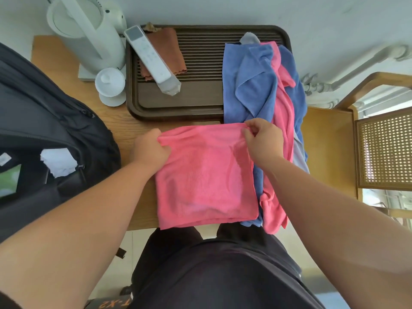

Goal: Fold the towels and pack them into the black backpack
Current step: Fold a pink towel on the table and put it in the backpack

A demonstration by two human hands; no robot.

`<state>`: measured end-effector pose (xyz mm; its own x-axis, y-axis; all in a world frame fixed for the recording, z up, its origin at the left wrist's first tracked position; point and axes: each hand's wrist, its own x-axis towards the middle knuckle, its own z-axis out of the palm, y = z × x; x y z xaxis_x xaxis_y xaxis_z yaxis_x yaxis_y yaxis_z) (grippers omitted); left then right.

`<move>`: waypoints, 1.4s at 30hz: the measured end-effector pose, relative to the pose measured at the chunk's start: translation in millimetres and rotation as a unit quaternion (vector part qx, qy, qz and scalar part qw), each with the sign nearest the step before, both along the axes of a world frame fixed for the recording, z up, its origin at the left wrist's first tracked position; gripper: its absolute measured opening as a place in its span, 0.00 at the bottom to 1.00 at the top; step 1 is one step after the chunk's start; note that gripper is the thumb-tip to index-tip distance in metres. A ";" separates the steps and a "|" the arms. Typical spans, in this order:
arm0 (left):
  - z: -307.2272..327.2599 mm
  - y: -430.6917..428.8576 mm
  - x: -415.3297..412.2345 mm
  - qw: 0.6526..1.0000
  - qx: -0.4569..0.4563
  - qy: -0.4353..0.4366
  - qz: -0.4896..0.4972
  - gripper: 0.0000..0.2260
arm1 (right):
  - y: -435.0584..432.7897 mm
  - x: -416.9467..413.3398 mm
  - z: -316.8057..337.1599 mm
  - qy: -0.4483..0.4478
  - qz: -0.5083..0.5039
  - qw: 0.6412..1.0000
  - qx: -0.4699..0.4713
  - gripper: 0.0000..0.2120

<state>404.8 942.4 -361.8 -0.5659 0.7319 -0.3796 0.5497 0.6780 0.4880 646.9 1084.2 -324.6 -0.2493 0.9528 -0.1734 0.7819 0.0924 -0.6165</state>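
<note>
A pink towel (205,177), folded over into a rough square, lies on the wooden table (124,128) near its front edge. My left hand (151,150) pinches the towel's far left corner. My right hand (264,139) pinches the far right corner. To the right lies a heap of loose towels (256,85), blue and pink, with a grey one under them. The black backpack (44,130) stands open at the left, with something white (59,161) showing inside it.
A dark wooden slatted tray (200,94) at the back holds a brown cloth (165,52) and a white remote (149,56). A white kettle (89,34) and a white lidded cup (110,85) stand at the back left. A cane-backed chair (383,148) is on the right.
</note>
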 end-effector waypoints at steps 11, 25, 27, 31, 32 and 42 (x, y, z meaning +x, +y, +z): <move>66.9 -49.6 1.7 0.998 0.043 0.052 -0.020 0.06 | -36.3 14.1 70.4 0.207 -0.057 0.974 -0.071 0.07; 235.8 -65.4 2.1 0.973 0.208 0.098 0.011 0.09 | -4.4 49.3 173.8 0.380 -0.012 0.922 -0.074 0.05; 243.1 -62.1 8.5 0.973 0.205 0.106 0.007 0.08 | 1.3 55.4 182.8 0.382 -0.001 0.921 -0.070 0.04; 229.2 -42.9 38.6 0.984 0.172 0.046 -0.016 0.09 | 2.3 60.3 191.5 0.347 0.049 0.935 -0.056 0.03; 221.7 -35.4 50.9 0.985 0.167 0.020 -0.030 0.13 | 1.8 60.2 192.5 0.338 0.065 0.937 -0.055 0.05; 172.2 24.5 174.6 0.969 0.220 -0.037 -0.109 0.21 | -7.5 56.9 209.8 0.385 0.036 0.921 -0.043 0.09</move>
